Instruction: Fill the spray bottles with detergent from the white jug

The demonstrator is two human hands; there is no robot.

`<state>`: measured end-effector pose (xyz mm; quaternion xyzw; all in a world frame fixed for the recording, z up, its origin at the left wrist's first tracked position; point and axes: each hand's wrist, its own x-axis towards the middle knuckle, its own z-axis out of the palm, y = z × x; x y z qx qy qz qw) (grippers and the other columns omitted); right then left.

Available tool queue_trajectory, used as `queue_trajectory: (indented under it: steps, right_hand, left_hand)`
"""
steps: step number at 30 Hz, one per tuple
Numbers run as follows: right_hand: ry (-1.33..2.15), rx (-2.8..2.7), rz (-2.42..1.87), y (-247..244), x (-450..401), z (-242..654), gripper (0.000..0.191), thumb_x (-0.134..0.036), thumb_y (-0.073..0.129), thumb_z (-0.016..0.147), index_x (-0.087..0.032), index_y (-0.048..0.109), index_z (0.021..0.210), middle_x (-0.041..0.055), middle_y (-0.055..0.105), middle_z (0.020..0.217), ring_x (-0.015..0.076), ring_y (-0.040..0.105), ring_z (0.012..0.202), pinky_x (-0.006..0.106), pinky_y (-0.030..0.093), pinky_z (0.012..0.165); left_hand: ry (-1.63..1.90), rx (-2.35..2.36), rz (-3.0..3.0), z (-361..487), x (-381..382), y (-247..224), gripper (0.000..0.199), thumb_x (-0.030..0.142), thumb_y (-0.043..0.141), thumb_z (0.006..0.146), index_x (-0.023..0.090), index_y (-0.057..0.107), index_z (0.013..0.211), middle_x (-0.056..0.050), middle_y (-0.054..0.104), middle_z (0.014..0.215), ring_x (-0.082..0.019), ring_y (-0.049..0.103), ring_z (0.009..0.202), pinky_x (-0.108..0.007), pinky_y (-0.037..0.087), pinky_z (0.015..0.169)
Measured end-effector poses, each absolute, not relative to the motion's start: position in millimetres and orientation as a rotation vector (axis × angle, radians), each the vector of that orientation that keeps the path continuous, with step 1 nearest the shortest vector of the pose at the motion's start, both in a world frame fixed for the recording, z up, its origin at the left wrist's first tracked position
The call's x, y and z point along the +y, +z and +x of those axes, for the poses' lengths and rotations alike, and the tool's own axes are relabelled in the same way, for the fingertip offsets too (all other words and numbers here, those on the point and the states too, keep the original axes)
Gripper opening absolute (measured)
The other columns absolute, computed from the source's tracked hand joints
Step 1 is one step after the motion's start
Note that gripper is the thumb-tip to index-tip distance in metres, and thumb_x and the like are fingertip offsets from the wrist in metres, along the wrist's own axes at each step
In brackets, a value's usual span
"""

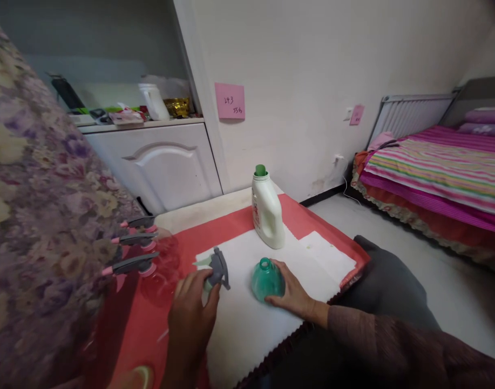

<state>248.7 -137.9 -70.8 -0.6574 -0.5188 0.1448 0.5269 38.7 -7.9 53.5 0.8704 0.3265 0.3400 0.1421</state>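
Observation:
In my left hand [192,305] is a spray trigger head [218,266], dark grey with pale green parts, pinched between thumb and fingers over the white cloth. My right hand [291,294] wraps round the right side of a translucent green bottle [266,282]. That bottle stands upright on the cloth, its neck uncapped. Behind it rises a large pale detergent jug [268,213] with a handle, and a green piece [260,170] shows at its mouth. Left of my left hand stand several clear spray bottles [160,270] with grey and pink trigger heads.
A white cloth [247,335] lies over the red table cover [215,229]. A floral curtain [40,232] hangs close on the left. Beyond the table are a white cabinet [162,173] and a wall; a bed [445,167] stands at right.

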Motion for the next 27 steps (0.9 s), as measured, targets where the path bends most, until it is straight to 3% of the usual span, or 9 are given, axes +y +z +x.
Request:
queue_trajectory:
  steps: [5, 10, 15, 23, 27]
  right_hand:
    - [0.277, -1.255, -1.579, -75, -138, 249, 0.093, -0.028, 0.083, 0.061, -0.023, 0.032, 0.139, 0.0136, 0.046, 0.136, 0.0320, 0.044, 0.128, 0.051, 0.035, 0.110]
    - [0.265, -1.272, -1.573, -77, -138, 250, 0.094, -0.031, 0.083, 0.062, -0.022, 0.031, 0.140, 0.0143, 0.046, 0.136, 0.0318, 0.045, 0.127, 0.051, 0.036, 0.109]
    - [0.265, -1.270, -1.575, -76, -138, 250, 0.094, -0.032, 0.084, 0.062, -0.023, 0.031, 0.139, 0.0134, 0.047, 0.134, 0.0315, 0.046, 0.126, 0.051, 0.037, 0.108]
    - [0.269, -1.271, -1.551, -74, -137, 251, 0.095, -0.036, 0.084, 0.062, -0.023, 0.031, 0.140, 0.0135, 0.047, 0.134, 0.0312, 0.046, 0.126, 0.050, 0.037, 0.109]
    - [0.271, -1.277, -1.545, -73, -137, 252, 0.095, -0.037, 0.084, 0.061, -0.022, 0.032, 0.139, 0.0135, 0.047, 0.134, 0.0313, 0.046, 0.125, 0.050, 0.038, 0.109]
  left_hand:
    - [1.477, 0.829, 1.704, 54, -52, 99, 0.030, 0.030, 0.070, 0.078, 0.023, 0.065, 0.107, -0.003, 0.066, 0.107, -0.020, 0.060, 0.099, -0.032, 0.047, 0.088]
    - [1.536, 0.345, 1.084, 77, -67, 112, 0.031, 0.017, 0.076, 0.073, 0.020, 0.067, 0.103, 0.000, 0.067, 0.099, -0.012, 0.060, 0.094, -0.021, 0.049, 0.089]
    - [1.528, 0.216, 0.986, 96, -65, 106, 0.032, 0.012, 0.076, 0.072, 0.019, 0.068, 0.103, -0.001, 0.065, 0.099, -0.012, 0.061, 0.092, -0.023, 0.052, 0.089]
    - [1.353, 0.376, 1.004, 111, -63, 84, 0.030, 0.022, 0.080, 0.071, 0.020, 0.067, 0.098, -0.001, 0.067, 0.101, -0.013, 0.060, 0.099, -0.021, 0.049, 0.089]
    - [1.327, 0.465, 1.133, 114, -64, 76, 0.031, 0.026, 0.078, 0.071, 0.020, 0.066, 0.099, -0.002, 0.068, 0.103, -0.015, 0.062, 0.096, -0.022, 0.050, 0.082]
